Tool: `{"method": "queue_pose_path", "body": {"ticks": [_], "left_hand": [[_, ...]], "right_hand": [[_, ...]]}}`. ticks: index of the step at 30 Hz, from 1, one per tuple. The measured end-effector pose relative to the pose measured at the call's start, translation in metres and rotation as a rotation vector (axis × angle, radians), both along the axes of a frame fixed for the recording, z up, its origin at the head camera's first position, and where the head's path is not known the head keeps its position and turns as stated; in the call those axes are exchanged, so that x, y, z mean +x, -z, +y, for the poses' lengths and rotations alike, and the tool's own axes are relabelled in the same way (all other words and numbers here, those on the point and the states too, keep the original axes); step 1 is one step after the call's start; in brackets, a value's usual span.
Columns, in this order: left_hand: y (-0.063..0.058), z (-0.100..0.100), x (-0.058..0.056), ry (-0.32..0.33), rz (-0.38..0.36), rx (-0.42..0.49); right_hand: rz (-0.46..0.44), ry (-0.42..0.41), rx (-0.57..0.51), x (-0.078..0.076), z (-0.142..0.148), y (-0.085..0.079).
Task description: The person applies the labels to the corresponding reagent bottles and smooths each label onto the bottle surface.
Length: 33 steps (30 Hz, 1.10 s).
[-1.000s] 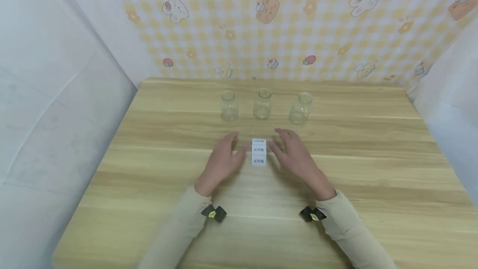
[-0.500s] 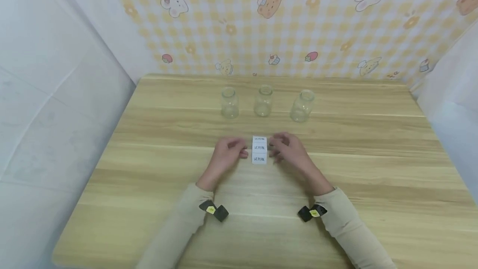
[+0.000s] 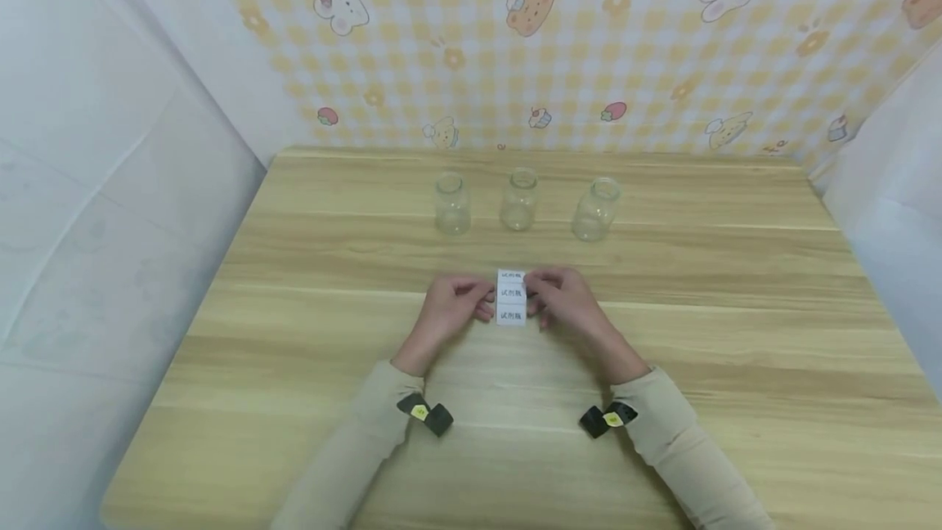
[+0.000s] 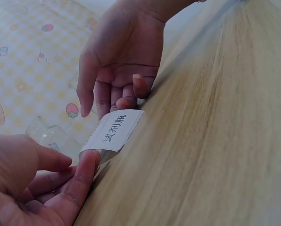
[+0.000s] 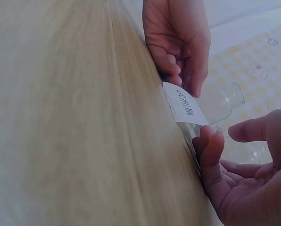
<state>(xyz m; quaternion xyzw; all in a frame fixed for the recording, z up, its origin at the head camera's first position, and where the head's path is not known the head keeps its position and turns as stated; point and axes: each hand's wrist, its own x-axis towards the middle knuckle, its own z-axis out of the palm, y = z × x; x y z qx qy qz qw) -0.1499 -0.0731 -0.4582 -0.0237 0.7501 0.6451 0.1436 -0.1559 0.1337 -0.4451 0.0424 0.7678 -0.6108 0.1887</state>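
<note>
A strip of white labels (image 3: 511,301) printed with dark Chinese characters lies on the wooden table, curving up from it in both wrist views. My left hand (image 3: 455,303) is at its left edge; in the left wrist view a fingertip (image 4: 89,160) meets the label edge while the thumb stays apart. On the other side is my right hand (image 3: 562,297), fingers partly bent at the strip's right edge. Its thumb (image 5: 246,131) is apart from the fingertip (image 5: 210,141) near the label. Behind the strip stand three clear lidless glass jars, left (image 3: 452,207), middle (image 3: 518,203) and right (image 3: 594,213).
The wooden table (image 3: 294,285) reaches back to a yellow checked wall covering (image 3: 471,47) with cartoon prints. White sheeting (image 3: 88,227) hangs to the left, and more white material (image 3: 890,154) is at the right.
Both hands have closed in on the label strip from either side, their fingers bending more. The view has tilted a little; the jars and strip stay in place.
</note>
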Motion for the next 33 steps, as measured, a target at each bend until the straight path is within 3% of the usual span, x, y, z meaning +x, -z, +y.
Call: {"method": "queue_pose_path", "body": {"ticks": [10,17,27,33], "left_hand": [[0.0038,0.0037,-0.0022,0.02,0.004,-0.001],[0.0078,0.0045,-0.0011,0.009,0.044,0.023],[0.0054,0.0059,-0.0011,0.046,0.084,-0.028],[-0.0007,0.008,0.003,0.108,0.096,-0.081]], "right_hand": [[-0.004,-0.021,0.012,-0.0027,0.0027,0.0035],[0.02,-0.05,0.042,-0.0042,0.0042,0.0069],[0.04,-0.05,0.034,-0.0027,0.0026,0.0029],[0.06,-0.038,0.012,0.0013,0.0008,0.0044]]}}
